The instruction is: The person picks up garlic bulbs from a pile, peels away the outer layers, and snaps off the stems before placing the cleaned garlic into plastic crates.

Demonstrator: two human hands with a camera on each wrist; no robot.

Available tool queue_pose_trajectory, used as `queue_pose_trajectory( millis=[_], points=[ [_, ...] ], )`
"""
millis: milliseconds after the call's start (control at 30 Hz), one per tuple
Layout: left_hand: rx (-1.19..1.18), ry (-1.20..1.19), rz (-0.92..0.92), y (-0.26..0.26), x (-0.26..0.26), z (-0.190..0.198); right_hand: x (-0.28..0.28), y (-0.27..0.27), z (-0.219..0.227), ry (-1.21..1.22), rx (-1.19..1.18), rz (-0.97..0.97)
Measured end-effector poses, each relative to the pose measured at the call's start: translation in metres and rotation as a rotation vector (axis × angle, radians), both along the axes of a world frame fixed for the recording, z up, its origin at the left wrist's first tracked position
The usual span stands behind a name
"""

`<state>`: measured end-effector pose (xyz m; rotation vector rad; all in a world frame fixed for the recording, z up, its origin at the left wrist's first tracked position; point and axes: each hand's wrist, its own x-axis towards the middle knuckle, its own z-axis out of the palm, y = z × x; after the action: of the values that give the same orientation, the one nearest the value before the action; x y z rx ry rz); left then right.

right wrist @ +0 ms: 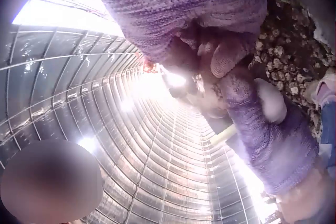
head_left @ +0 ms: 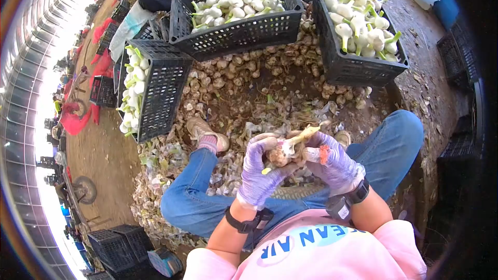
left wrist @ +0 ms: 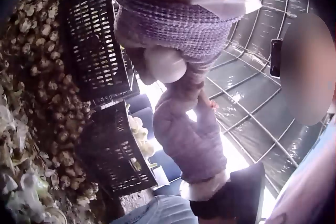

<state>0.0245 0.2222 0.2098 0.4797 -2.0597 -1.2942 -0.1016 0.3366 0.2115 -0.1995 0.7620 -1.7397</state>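
Mainly, the relation to log is lateral: a brown-skinned garlic bulb (head_left: 279,156) sits between my two gloved hands, over my lap. Its body lies nearer my left hand (head_left: 257,172), whose fingers and thumb curl round it from the left. My right hand (head_left: 336,163) meets it from the right, grip pinched at its papery side, thumb pointing left across it. Neither grip is released. Long axis, as far as visible: a dry yellow leaf (head_left: 310,132) slants from the bulb toward far right, above my right fingers. A green stub (head_left: 266,171) points near and left. Whether it belongs to this bulb I cannot tell. The left wrist view also shows a smooth white bulb (left wrist: 167,65) against my left palm. Beyond the hands, peelings (head_left: 270,114) lie on the ground; a crate (head_left: 238,36) of white bulbs stands farther off.
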Motion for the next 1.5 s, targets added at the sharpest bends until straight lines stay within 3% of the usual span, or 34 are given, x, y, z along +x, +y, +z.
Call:
queue_pose_trajectory(
  millis=[33,200,267,333,400,433,533,600,667,700,733,800,867,933,967,1000,1067,1100,1133,1200,1233,1267,1333,1367,1433,1500],
  points=[
    [-0.083,0.018,0.015,0.001,0.001,-0.001,-0.004,0.004,0.002,0.374,0.119,0.083],
    [-0.229,0.011,-0.057,0.005,0.007,0.003,0.002,0.001,0.024,0.330,0.126,0.053],
    [-0.305,0.003,-0.076,0.006,0.011,0.004,-0.001,-0.001,0.025,0.077,0.172,0.168],
    [-0.335,-0.041,-0.062,0.005,0.013,0.016,-0.004,0.003,0.006,0.069,0.135,0.166],
    [1.116,0.013,-0.101,0.008,0.015,0.018,-0.009,0.004,-0.006,0.408,0.237,0.240],
    [1.252,0.078,-0.240,-0.001,0.018,0.000,-0.002,0.005,-0.017,0.374,0.061,0.119],
    [1.331,0.108,-0.196,-0.002,0.015,-0.009,0.005,-0.001,-0.016,0.371,-0.042,-0.001],
    [1.275,0.097,-0.275,-0.004,0.013,-0.005,-0.008,0.000,-0.003,0.453,0.075,0.093],
    [1.131,0.107,-0.125,0.002,0.007,0.008,-0.012,0.002,-0.003,0.160,0.228,0.101],
    [1.166,0.111,-0.151,-0.002,0.009,0.003,-0.011,0.001,-0.005,0.133,0.116,-0.062],
    [1.169,0.108,-0.147,-0.004,0.011,0.001,-0.014,-0.001,-0.003,0.129,0.120,-0.060],
    [1.314,0.157,-0.206,-0.006,0.014,-0.001,-0.025,-0.006,0.005,-0.169,-0.013,-0.430],
    [1.270,0.176,-0.165,-0.005,0.012,-0.001,-0.034,0.000,-0.009,-0.170,0.082,-0.497],
    [1.225,0.198,-0.123,-0.005,0.011,0.001,-0.036,0.004,0.003,0.350,0.199,-0.297],
    [1.174,0.146,-0.089,-0.007,0.012,0.003,-0.025,0.001,0.007,0.658,0.164,-0.429],
    [1.123,0.092,-0.055,-0.008,0.013,0.004,-0.026,0.002,0.007,0.657,0.169,-0.427],
    [1.070,0.068,-0.055,-0.012,0.015,0.003,-0.029,0.003,0.007,1.338,0.033,-0.431],
    [1.008,0.060,-0.029,-0.013,0.014,0.004,-0.029,0.005,0.012,1.428,0.126,-0.368],
    [0.945,0.053,-0.004,-0.013,0.014,0.005,-0.031,0.006,0.019,1.428,0.127,-0.368],
    [0.972,0.101,-0.027,-0.013,0.014,0.001,-0.032,0.006,0.029,1.363,0.281,-0.053],
    [1.051,0.123,-0.043,-0.012,0.013,0.006,-0.029,0.004,0.010,1.021,0.265,0.020],
    [1.129,0.145,-0.058,-0.011,0.011,0.009,-0.021,0.004,0.001,0.750,0.229,0.041],
    [1.117,0.135,-0.094,-0.008,0.011,0.004,-0.001,-0.003,0.010,0.500,0.162,-0.051],
    [1.123,0.132,-0.116,-0.006,0.010,0.003,0.006,-0.005,0.015,0.497,0.164,-0.051],
    [1.122,0.109,-0.111,0.002,0.005,0.011,0.013,-0.008,0.021,0.196,0.247,-0.088],
    [1.104,0.096,-0.124,0.004,0.005,0.011,0.013,-0.012,0.019,0.223,0.179,-0.078]
  ],
)
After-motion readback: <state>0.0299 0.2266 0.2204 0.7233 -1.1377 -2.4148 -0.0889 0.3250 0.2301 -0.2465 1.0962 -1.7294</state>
